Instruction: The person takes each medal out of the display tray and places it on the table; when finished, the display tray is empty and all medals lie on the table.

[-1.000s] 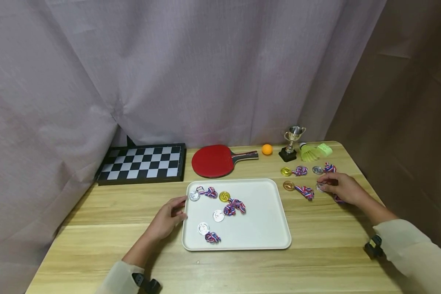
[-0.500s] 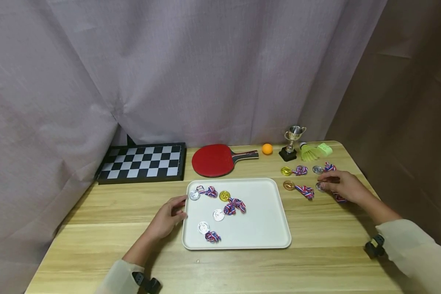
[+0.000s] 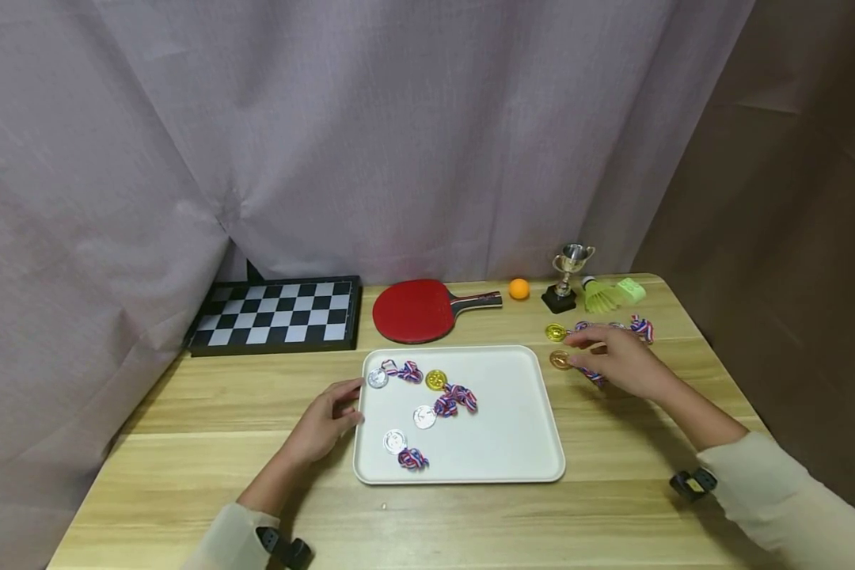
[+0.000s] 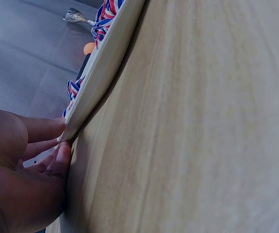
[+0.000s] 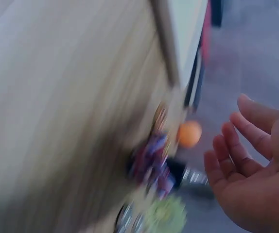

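"Leaving the pair of silver medals [image 5: 124, 218], the right hand [image 3: 616, 360] is now nearer the tray [image 3: 513, 467] than half a second ago. Does it carry one off?"

"No. Its fingers are loose and spread, with nothing between them; the right wrist view is blurred but shows that much. Both silver medals lie on the table [image 3: 470, 522], to the right of its fingertips; from the head view the hand and arm hide part of them."

"What is closest to it, then?"

"The bronze medal [image 3: 560, 360], just past the thumb, and the gold medal [image 3: 556, 332], just past the forefinger. I cannot tell whether the thumb touches the bronze one's ribbon. The cup [image 3: 568, 273] stands farther back, beyond that hand."

"And the left hand [image 3: 324, 423]?"

"Unchanged: its fingers rest against the tray's edge, not wrapped around it. Inside the tray, to the right of that touch, lie one gold and three silver medals, same as before."

"So what does the shift mean for the work?"

"My judgement: the silver pair is let be, attention passes to the medals nearer the tray, and the tray's load stays as it is."
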